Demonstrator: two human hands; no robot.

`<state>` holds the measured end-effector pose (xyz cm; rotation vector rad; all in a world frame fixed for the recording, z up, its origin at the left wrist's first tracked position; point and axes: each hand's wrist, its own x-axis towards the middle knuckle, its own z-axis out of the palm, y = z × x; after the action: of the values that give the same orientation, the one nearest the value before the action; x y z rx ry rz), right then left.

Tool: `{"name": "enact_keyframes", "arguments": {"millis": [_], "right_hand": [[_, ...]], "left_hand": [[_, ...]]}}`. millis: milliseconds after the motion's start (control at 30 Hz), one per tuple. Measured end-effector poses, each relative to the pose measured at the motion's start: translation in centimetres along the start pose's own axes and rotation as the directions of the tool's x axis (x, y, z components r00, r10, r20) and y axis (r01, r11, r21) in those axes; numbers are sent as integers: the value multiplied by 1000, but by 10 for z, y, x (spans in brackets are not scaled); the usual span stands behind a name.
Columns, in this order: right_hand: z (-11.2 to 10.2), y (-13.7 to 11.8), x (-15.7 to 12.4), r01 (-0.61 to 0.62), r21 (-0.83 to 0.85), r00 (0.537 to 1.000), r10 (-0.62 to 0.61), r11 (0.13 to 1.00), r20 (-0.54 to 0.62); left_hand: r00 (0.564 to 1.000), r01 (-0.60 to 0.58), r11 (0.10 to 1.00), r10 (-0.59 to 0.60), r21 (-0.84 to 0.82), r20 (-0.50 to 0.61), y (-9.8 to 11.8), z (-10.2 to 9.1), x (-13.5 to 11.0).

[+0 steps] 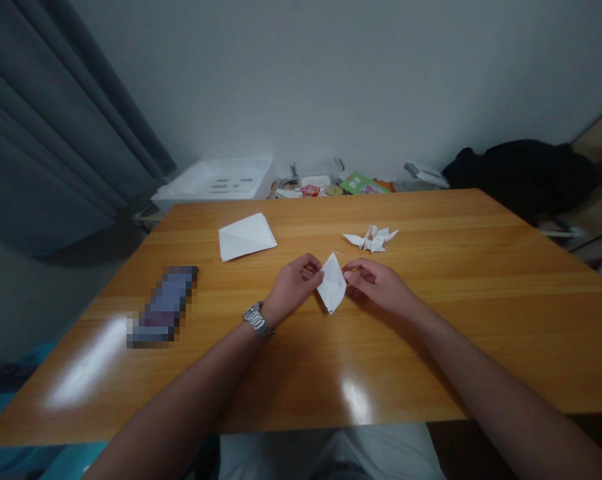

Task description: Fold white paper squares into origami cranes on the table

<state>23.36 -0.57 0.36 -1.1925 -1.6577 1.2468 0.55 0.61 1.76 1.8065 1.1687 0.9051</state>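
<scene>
A small white folded paper (332,287), kite-shaped, stands on the wooden table (431,347) between my two hands. My left hand (295,285), with a metal watch on the wrist, pinches the paper's left edge with curled fingers. My right hand (375,283) pinches its right edge, fingers closed. A finished white folded paper figure (373,239) lies just behind my right hand. A stack of white square paper sheets (245,237) lies further back on the left.
A blurred dark oblong object (163,307) lies on the table's left side. Behind the table are a white tray-like box (215,180), small colourful items (341,185) and a black bag (521,170). A grey curtain hangs at the left.
</scene>
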Motion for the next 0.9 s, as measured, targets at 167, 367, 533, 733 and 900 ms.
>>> {"name": "enact_keyframes", "arguments": {"millis": [167,367,533,733,900], "right_hand": [[6,2,0,6,-19,999,-5,1000,52],[8,3,0,25,-116,999,-30,993,-37],[5,-4,-2,66,-292,994,-89,954,-68],[3,-13,-6,86,-373,992,-113,924,-51],[7,-18,-6,137,-415,988,-152,900,-4]], "left_hand": [[995,74,990,-81,-116,-55,0,7,-1],[996,74,983,-82,-170,-39,-1,15,-3],[1000,13,994,-15,-112,-13,-3,18,-3],[1000,-25,995,24,-95,-21,6,18,-8],[996,-76,997,76,4,53,12,15,-11]]}}
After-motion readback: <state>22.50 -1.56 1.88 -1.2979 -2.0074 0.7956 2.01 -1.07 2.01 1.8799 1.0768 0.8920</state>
